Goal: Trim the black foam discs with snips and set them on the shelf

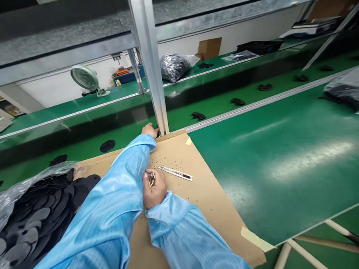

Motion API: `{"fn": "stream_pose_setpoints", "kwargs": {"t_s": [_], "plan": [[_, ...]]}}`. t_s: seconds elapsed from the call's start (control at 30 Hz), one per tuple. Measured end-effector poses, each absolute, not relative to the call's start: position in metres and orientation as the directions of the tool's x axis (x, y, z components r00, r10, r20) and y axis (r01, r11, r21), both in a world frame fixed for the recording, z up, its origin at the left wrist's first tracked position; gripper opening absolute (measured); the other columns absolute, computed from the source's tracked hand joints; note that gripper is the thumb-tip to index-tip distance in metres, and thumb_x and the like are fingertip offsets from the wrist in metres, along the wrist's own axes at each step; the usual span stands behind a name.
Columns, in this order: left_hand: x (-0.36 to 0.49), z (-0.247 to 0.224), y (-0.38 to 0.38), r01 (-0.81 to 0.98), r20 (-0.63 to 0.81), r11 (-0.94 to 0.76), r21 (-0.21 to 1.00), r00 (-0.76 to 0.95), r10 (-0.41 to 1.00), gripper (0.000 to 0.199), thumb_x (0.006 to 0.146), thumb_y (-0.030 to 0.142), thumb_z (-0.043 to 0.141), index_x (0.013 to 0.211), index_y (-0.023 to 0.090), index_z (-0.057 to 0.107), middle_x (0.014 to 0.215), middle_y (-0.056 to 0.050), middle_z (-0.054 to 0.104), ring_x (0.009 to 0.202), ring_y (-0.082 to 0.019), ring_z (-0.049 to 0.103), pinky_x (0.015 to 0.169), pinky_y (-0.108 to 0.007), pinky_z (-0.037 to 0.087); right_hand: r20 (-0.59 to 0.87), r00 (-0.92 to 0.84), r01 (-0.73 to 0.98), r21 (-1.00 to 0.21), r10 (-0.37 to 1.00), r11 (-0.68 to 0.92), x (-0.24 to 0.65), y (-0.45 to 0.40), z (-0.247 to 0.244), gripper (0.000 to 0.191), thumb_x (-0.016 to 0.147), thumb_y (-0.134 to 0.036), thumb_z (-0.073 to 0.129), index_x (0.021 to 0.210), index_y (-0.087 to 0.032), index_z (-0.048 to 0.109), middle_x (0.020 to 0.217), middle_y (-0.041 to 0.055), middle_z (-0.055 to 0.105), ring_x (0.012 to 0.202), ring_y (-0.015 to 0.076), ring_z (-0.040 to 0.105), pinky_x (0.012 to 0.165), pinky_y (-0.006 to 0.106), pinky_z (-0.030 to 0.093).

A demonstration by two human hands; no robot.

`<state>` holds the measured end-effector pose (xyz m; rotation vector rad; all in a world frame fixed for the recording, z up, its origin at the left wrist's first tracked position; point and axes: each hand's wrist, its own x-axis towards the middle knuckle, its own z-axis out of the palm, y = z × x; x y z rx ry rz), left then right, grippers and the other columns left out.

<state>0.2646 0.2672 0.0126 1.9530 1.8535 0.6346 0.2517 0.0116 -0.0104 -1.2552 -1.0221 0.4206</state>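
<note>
My left hand (150, 130) stretches out to the far edge of the cardboard sheet (200, 189), beside the foot of the metal post. Its fingers look pinched at a small dark thing there, mostly hidden by the hand and post. Closer in, my right hand (155, 192) is closed in a fist around a small brass-coloured metal tool (151, 179); only part of the tool shows. A slim cutter knife (175, 173) lies just right of that fist, with tiny dark crumbs scattered around. To the left, a clear plastic bag (8, 203) spills a heap of flat black round pieces (48, 209).
Beyond the cardboard runs a green belt (178, 112) carrying flat black pieces on the left and curled black pieces (236, 102) on the right. The metal post (151, 63) rises straight ahead. A fan (86, 78) and filled bag (174, 66) stand behind. Another bag (350, 89) lies right.
</note>
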Motion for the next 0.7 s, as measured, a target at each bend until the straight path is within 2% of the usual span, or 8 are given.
{"fn": "stream_pose_setpoints", "kwargs": {"t_s": [0.13,0.23,0.43,0.53,0.63,0.7], "plan": [[0.276,0.013,0.265,0.789,0.056,-0.025,0.614,-0.012,0.998,0.054,0.062,0.017,0.075,0.112,0.012,0.058,0.106,-0.019,0.066,0.11,-0.031,0.057,0.092,-0.039,0.041,0.415,0.537,0.239,-0.91,0.734,0.34,0.252,0.013,-0.012,0.01,0.085,-0.026,0.045,0.086,-0.022,0.054,0.08,0.005,0.058,0.079,0.0199,0.055,0.074,0.034,0.043],[0.265,0.02,0.257,0.693,0.104,-0.009,0.721,-0.095,0.99,0.056,0.062,0.014,0.073,0.115,0.014,0.055,0.102,-0.013,0.067,0.105,-0.026,0.059,0.092,-0.037,0.042,0.402,0.543,0.253,-0.915,0.737,0.313,0.251,0.014,-0.014,0.008,0.082,-0.024,0.048,0.089,-0.022,0.051,0.082,0.0048,0.054,0.081,0.02,0.052,0.076,0.035,0.043],[0.202,0.048,0.221,0.4,0.072,0.016,0.917,-0.206,0.976,0.022,0.072,0.015,0.063,0.094,0.013,0.06,0.075,-0.004,0.064,0.072,-0.016,0.064,0.074,-0.033,0.052,0.379,0.552,0.238,-0.925,0.743,0.295,0.25,0.02,-0.022,0.035,0.073,-0.023,0.056,0.105,-0.019,0.045,0.1,0.01,0.051,0.091,0.0221,0.05,0.083,0.039,0.043],[0.159,0.061,0.178,0.18,0.047,-0.007,0.984,-0.222,0.974,0.023,0.07,0.017,0.067,0.09,0.014,0.056,0.069,0.0,0.059,0.066,-0.012,0.061,0.071,-0.032,0.053,0.389,0.514,0.236,-0.921,0.764,0.311,0.252,0.022,-0.022,0.031,0.074,-0.025,0.055,0.104,-0.019,0.047,0.101,0.0103,0.053,0.093,0.0223,0.051,0.086,0.04,0.042],[0.12,0.064,0.119,-0.146,0.016,-0.035,0.989,-0.13,0.991,0.033,0.061,0.017,0.076,0.086,0.015,0.054,0.066,0.003,0.055,0.065,-0.01,0.059,0.07,-0.03,0.053,0.394,0.461,0.182,-0.919,0.795,0.35,0.253,0.017,-0.017,0.026,0.079,-0.028,0.054,0.103,-0.02,0.049,0.099,0.0087,0.055,0.09,0.0199,0.053,0.085,0.036,0.044],[0.1,0.058,0.077,-0.205,0.017,-0.031,0.978,-0.072,0.997,0.037,0.057,0.019,0.079,0.086,0.015,0.056,0.067,0.004,0.055,0.062,-0.008,0.056,0.065,-0.025,0.05,0.426,0.391,0.168,-0.904,0.816,0.393,0.253,0.01,-0.011,0.029,0.081,-0.028,0.055,0.108,-0.019,0.049,0.102,0.0088,0.056,0.089,0.0185,0.054,0.085,0.034,0.044]]}}
